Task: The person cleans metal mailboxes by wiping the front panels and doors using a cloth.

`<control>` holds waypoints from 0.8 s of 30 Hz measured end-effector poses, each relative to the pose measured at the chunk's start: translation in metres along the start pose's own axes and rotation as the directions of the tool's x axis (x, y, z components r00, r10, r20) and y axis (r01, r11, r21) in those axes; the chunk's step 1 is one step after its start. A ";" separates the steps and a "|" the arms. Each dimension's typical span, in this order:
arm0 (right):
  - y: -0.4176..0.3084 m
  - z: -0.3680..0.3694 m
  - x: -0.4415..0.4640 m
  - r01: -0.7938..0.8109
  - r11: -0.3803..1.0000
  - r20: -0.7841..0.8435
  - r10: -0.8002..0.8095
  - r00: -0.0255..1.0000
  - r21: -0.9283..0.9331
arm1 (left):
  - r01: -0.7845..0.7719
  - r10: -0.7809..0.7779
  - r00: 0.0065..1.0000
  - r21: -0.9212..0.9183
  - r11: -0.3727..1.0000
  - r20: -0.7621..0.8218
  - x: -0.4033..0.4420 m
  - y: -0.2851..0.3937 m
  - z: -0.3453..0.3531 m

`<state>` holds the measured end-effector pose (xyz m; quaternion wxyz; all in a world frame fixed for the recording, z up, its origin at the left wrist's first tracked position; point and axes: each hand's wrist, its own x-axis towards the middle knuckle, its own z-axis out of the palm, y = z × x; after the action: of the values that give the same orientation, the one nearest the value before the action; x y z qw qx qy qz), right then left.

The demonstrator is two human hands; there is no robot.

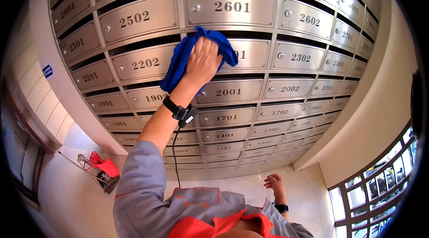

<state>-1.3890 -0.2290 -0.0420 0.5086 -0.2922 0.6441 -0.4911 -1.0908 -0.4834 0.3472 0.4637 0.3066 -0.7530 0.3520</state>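
My left hand [204,60] is pressed on a blue cloth [178,61], its fingers bent into the fabric. Hand and cloth lie against the metal mailbox doors, between door 2202 [145,63] and a door whose number is partly covered, just below door 2601 [230,7]. A fold of the cloth sticks up above my fingers, and another hangs to their right. Low at my right side, away from the mailboxes, my right hand [275,183] hangs with loosely bent fingers and nothing in it.
Rows of numbered mailboxes fill the wall, with slots above the doors. On the floor at the lower left stands a dustpan [109,184] with a red item [103,164]. A barred window [380,184] is at the lower right. A dark cable runs down from my left wrist.
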 end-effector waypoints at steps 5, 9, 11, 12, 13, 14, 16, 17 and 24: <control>0.003 -0.020 0.003 -0.001 1.000 -0.023 0.002 1.000 0.030 | -0.038 0.039 0.999 -0.031 0.999 0.019 0.032 0.058 0.043; 0.006 -0.049 0.001 0.000 0.998 -0.075 0.005 0.997 0.058 | -0.086 0.075 0.993 -0.122 0.989 -0.093 0.055 0.100 0.072; 0.008 -0.066 -0.004 -0.001 0.997 -0.107 0.009 0.994 0.076 | 0.000 -0.009 0.999 -0.171 0.985 -0.049 0.058 0.112 0.077; 0.011 -0.074 -0.007 -0.004 0.996 -0.123 0.014 0.992 0.085 | 0.044 -0.049 0.999 -0.194 0.980 -0.021 0.057 0.115 0.078; 0.016 -0.084 -0.008 -0.003 0.996 -0.136 0.015 0.991 0.089 | 0.017 -0.029 0.998 -0.209 0.978 -0.057 0.056 0.115 0.080; 0.020 -0.094 -0.009 -0.002 0.996 -0.148 0.016 0.989 0.091 | -0.011 0.002 0.999 -0.209 0.978 -0.043 0.051 0.119 0.082; 0.025 -0.115 -0.013 -0.015 0.995 -0.171 0.032 0.985 0.098 | -0.113 0.112 0.993 -0.033 0.993 -0.043 0.036 0.130 0.099; 0.027 -0.124 -0.014 -0.026 0.994 -0.184 0.045 0.982 0.107 | -0.153 0.152 0.987 -0.025 0.988 -0.046 0.038 0.131 0.108; 0.028 -0.180 -0.024 -0.010 0.988 -0.244 0.048 0.969 0.153 | -0.154 0.154 0.988 -0.106 0.982 -0.014 0.101 0.192 0.128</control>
<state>-1.5477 -0.1378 -0.0596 0.4520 -0.1801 0.6677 -0.5634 -1.3425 -0.4928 0.3515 0.4530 0.2212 -0.7909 0.3469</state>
